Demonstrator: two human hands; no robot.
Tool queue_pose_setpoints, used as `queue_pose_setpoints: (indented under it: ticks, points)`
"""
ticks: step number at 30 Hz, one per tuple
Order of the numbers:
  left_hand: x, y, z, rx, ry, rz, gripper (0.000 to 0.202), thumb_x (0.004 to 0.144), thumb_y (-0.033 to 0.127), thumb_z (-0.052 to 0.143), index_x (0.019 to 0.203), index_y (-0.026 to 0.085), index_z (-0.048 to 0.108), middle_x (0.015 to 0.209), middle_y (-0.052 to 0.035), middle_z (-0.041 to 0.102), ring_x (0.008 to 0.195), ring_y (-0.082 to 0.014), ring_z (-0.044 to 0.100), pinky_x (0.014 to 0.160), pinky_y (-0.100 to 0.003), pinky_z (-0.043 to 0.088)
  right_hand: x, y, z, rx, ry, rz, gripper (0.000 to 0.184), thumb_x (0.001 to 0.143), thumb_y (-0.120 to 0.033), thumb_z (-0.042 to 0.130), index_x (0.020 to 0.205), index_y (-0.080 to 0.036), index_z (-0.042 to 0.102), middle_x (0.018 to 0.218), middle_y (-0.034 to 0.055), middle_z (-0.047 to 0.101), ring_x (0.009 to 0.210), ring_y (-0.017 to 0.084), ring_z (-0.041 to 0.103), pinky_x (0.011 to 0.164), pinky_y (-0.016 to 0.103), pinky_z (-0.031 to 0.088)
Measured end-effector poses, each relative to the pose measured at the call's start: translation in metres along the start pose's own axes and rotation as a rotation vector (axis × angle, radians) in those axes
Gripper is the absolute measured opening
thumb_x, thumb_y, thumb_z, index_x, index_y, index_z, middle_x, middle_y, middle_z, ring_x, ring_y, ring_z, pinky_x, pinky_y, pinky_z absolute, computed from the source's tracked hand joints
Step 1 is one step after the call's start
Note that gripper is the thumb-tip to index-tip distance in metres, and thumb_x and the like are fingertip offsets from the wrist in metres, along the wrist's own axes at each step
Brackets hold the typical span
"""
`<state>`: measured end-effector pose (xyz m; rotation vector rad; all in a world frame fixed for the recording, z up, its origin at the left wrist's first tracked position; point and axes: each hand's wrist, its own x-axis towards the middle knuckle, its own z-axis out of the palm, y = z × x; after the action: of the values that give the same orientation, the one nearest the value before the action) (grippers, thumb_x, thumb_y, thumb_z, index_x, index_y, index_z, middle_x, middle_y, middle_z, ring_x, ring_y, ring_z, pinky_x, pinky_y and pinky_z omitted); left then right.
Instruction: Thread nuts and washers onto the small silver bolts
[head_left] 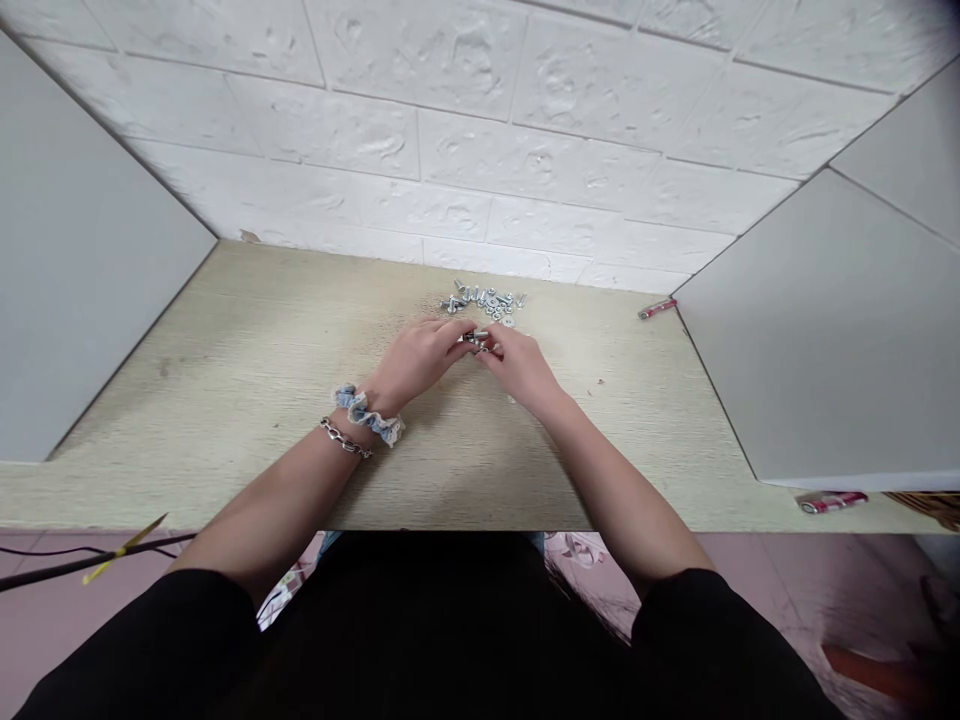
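Hands, two, bare: the left hand and the right hand are held close over the desk, fingers curled inward and fingertips meeting around a small bright steel fastener, apparently a bolt, pinched between them. Its exact form is too small to tell, and part of it is hidden by the fingers. Just beyond the fingertips lies a loose heap of zinc-coloured bolts, nuts and washers, near the far edge of the desk and close to the wall. Left wrist: one blue denim scrunchie with pale lace trim, and above it on the forearm, one silver chain-link bracelet. Work surface: a pale, wood-grain laminate desk, its far edge meeting a white foam wall panel with a brick pattern. Flanking the desk are two grey side panels, the left panel and the right panel. One small red-and-silver cylinder lies at the far right of the desk, against the foot of the right panel, well apart from the hands. A second, similar cylinder lies near the desk's front edge, under the right panel. Both forearms emerge from black sleeves. Below the desk's front edge, at lower left, runs a black cable with a yellow tip, above a pink floor.
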<state>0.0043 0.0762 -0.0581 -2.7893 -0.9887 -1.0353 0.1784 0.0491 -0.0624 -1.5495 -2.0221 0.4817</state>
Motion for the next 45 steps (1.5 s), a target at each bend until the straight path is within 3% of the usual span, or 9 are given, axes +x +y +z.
queue_pose_setpoints:
  ticks: [8, 22, 28, 32, 34, 38, 45]
  points:
    - [0.0, -0.001, 0.001, 0.022, 0.013, -0.007, 0.024, 0.09, 0.034, 0.05, 0.102, 0.016, 0.06, 0.085, -0.0057, 0.07, 0.079, -0.0156, 0.065, 0.074, -0.028, 0.048, -0.003, -0.006, -0.003, -0.297, -0.165, -0.032, 0.011, 0.084, -0.019, 0.049, 0.091, -0.019, 0.058, 0.088, 0.0049, 0.068, 0.083, 0.022, 0.061, 0.069, 0.031, 0.041]
    - [-0.001, -0.001, 0.002, -0.017, 0.003, -0.024, 0.024, 0.089, 0.033, 0.05, 0.102, 0.016, 0.06, 0.085, -0.0067, 0.07, 0.079, -0.0161, 0.064, 0.073, -0.029, 0.047, -0.006, -0.01, -0.008, -0.291, -0.191, 0.009, 0.015, 0.086, -0.027, 0.049, 0.088, -0.023, 0.063, 0.083, 0.0055, 0.066, 0.078, 0.022, 0.059, 0.063, 0.031, 0.039]
    - [0.0, 0.0, -0.001, -0.011, 0.032, -0.019, 0.025, 0.09, 0.032, 0.05, 0.106, 0.016, 0.059, 0.089, -0.0072, 0.07, 0.08, -0.0163, 0.065, 0.074, -0.029, 0.048, -0.006, -0.013, -0.012, -0.143, -0.033, 0.013, 0.025, 0.089, -0.028, 0.039, 0.077, -0.021, 0.06, 0.075, 0.0031, 0.063, 0.069, 0.018, 0.055, 0.061, 0.03, 0.037]
    - [0.001, 0.0, -0.002, -0.001, 0.075, 0.002, 0.026, 0.09, 0.033, 0.05, 0.106, 0.015, 0.06, 0.088, -0.0072, 0.07, 0.078, -0.0156, 0.065, 0.072, -0.029, 0.049, -0.008, -0.015, -0.014, 0.105, 0.185, 0.057, 0.025, 0.089, -0.034, 0.04, 0.087, -0.022, 0.061, 0.073, 0.0016, 0.063, 0.067, 0.016, 0.055, 0.064, 0.03, 0.041]
    - [0.001, 0.001, -0.002, -0.003, 0.074, 0.024, 0.026, 0.09, 0.033, 0.049, 0.106, 0.016, 0.06, 0.089, -0.0074, 0.07, 0.08, -0.0153, 0.065, 0.073, -0.028, 0.049, -0.008, -0.017, -0.014, 0.316, 0.227, 0.061, 0.027, 0.088, -0.04, 0.043, 0.096, -0.022, 0.061, 0.078, 0.0018, 0.064, 0.072, 0.015, 0.057, 0.067, 0.03, 0.044]
    - [0.001, 0.001, -0.002, -0.011, 0.05, 0.063, 0.027, 0.092, 0.032, 0.045, 0.11, 0.017, 0.059, 0.087, -0.0066, 0.07, 0.081, -0.0147, 0.065, 0.074, -0.028, 0.05, -0.006, -0.016, -0.009, 0.641, 0.131, 0.07, 0.035, 0.078, -0.045, 0.058, 0.105, -0.022, 0.06, 0.094, 0.0032, 0.066, 0.081, 0.015, 0.061, 0.071, 0.029, 0.049]
    - [0.001, 0.001, 0.001, -0.027, 0.062, 0.087, 0.029, 0.092, 0.034, 0.045, 0.111, 0.016, 0.058, 0.091, -0.0083, 0.07, 0.084, -0.0153, 0.065, 0.076, -0.03, 0.05, 0.0, -0.011, -0.004, 0.812, 0.043, 0.119, 0.031, 0.071, -0.034, 0.065, 0.099, -0.02, 0.061, 0.09, 0.0027, 0.066, 0.076, 0.013, 0.061, 0.07, 0.03, 0.051]
